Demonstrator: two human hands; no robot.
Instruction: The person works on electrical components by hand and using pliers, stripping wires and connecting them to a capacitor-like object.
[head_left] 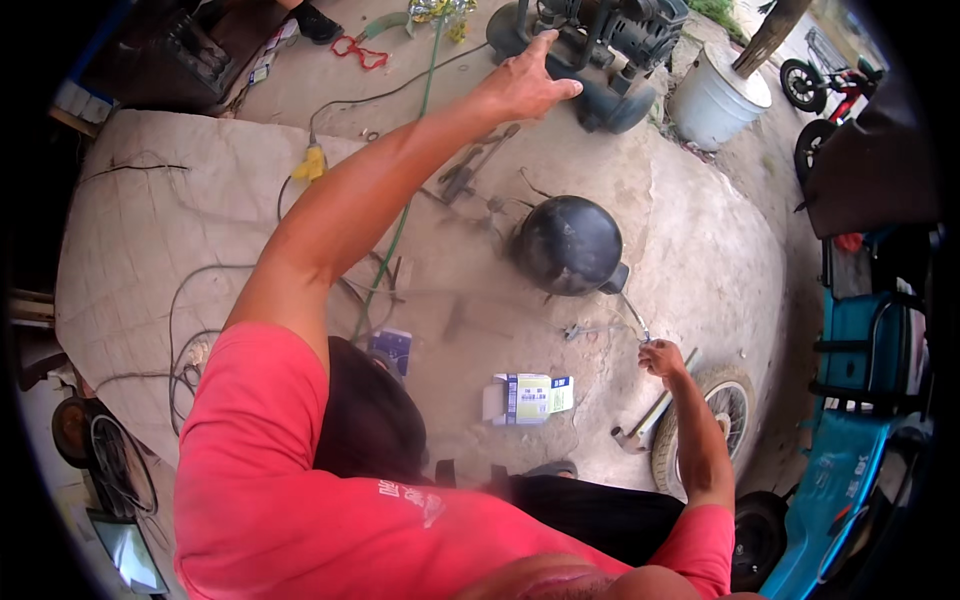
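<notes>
Pink-red shirt nearest, left hand spread wide at a dark compressor, contact unclear, right hand closed on a thin metal rod, black rounded object at the rod's far end on the concrete floor, spoked wheel near the right forearm

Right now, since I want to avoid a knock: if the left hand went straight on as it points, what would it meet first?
Probably the dark compressor, ahead of the left hand; the remaining gap is unclear.
</notes>
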